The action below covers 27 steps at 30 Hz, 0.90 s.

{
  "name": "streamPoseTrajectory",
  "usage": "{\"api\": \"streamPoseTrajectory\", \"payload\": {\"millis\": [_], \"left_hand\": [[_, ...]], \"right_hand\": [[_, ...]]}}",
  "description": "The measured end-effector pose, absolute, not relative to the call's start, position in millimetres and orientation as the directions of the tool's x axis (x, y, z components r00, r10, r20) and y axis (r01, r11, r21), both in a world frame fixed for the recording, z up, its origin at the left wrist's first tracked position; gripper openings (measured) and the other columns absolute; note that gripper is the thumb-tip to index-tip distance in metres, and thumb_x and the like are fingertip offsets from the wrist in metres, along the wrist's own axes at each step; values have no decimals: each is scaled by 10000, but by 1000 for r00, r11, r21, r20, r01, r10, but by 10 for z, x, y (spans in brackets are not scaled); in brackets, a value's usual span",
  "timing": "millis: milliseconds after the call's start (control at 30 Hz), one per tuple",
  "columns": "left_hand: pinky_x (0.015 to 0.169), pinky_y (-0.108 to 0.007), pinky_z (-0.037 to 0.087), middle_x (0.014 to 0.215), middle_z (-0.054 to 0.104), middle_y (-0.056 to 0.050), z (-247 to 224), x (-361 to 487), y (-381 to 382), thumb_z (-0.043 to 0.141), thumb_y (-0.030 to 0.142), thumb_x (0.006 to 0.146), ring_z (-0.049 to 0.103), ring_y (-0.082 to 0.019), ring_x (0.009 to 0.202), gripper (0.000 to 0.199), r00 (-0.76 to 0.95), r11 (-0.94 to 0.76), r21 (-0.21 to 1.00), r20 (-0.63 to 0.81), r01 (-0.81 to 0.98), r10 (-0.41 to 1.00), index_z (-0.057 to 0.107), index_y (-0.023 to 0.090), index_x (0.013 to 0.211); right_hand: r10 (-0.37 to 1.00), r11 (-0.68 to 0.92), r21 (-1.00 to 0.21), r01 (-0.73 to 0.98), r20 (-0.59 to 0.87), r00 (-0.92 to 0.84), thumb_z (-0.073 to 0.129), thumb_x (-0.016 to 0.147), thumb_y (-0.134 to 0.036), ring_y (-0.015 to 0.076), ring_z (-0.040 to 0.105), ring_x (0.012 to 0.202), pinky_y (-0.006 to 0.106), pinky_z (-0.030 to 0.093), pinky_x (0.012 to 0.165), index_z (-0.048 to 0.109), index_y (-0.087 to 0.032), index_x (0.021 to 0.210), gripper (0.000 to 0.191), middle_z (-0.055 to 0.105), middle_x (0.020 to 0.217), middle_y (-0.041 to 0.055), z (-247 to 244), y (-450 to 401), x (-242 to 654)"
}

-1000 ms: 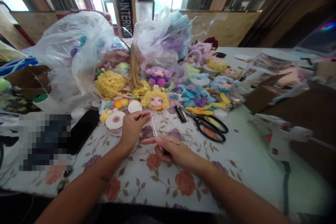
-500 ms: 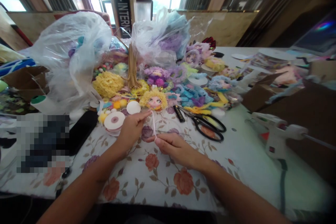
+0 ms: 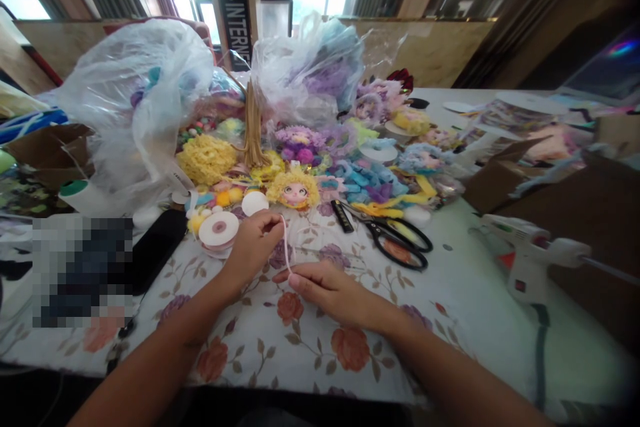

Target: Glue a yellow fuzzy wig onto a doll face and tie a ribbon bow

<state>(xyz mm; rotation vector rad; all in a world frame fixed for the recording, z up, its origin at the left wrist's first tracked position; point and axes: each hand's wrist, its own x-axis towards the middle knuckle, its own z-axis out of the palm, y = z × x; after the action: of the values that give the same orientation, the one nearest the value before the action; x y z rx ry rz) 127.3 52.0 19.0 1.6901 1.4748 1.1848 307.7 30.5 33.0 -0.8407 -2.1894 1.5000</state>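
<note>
Between my hands runs a narrow pale pink ribbon (image 3: 287,247), slightly bowed. My left hand (image 3: 254,243) pinches its upper end with fingers curled. Lower down, my right hand (image 3: 325,287) holds the other end between thumb and forefinger. Just beyond my hands lies a doll head (image 3: 295,189) with curly yellow hair and big eyes. A white ribbon spool (image 3: 219,229) rests beside my left hand, with a round white disc (image 3: 255,203) behind it. Black-handled scissors (image 3: 400,243) lie to the right, next to a small black strip (image 3: 342,216).
A white glue gun (image 3: 530,253) stands at right, by a cardboard box (image 3: 585,227). Plastic bags (image 3: 145,80) of fluffy material, yellow yarn (image 3: 207,159) and golden twist ties (image 3: 253,127) fill the back. A black phone-like object (image 3: 156,247) lies left on the floral cloth (image 3: 240,353).
My left hand has drawn slightly back towards me, and the ribbon, straighter before, now bows. My right hand has shifted a little lower, still holding the ribbon.
</note>
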Motion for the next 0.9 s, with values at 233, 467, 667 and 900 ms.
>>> {"api": "streamPoseTrajectory", "payload": {"millis": [233, 467, 667, 900], "left_hand": [[622, -277, 364, 694, 565, -7, 194, 1298, 510, 484, 211, 815, 504, -147, 664, 182, -7, -219, 744, 288, 631, 957, 583, 170, 668], [559, -235, 345, 645, 566, 15, 154, 1355, 511, 690, 355, 708, 447, -103, 587, 219, -204, -50, 991, 76, 127, 976, 641, 142, 731], [499, -176, 313, 572, 491, 40, 201, 1413, 516, 790, 351, 616, 370, -46, 519, 272, -211, -23, 907, -73, -421, 975, 641, 128, 658], [453, -137, 328, 607, 516, 28, 184, 1430, 491, 824, 284, 595, 397, -31, 505, 260, -51, 136, 782, -209, -609, 977, 645, 115, 679]], "right_hand": [[676, 130, -954, 272, -115, -727, 336, 958, -477, 101, 399, 569, 229, 330, 558, 689, -175, 1099, 486, 397, 597, -31, 396, 304, 3113], [690, -280, -959, 43, -232, -686, 367, 937, -439, 69, 246, 422, 213, 205, 427, 698, -130, 1022, 460, 329, 477, -68, 265, 278, 3019], [562, -707, -701, -90, -481, -673, 421, 902, -336, 47, 114, 370, 191, 70, 385, 615, -106, 1076, 347, 334, 417, -99, 171, 368, 3016], [539, -453, -889, 67, -333, -774, 655, 792, -350, 36, 189, 417, 204, 107, 408, 684, -145, 1005, 297, 326, 486, -98, 250, 317, 3046]]}}
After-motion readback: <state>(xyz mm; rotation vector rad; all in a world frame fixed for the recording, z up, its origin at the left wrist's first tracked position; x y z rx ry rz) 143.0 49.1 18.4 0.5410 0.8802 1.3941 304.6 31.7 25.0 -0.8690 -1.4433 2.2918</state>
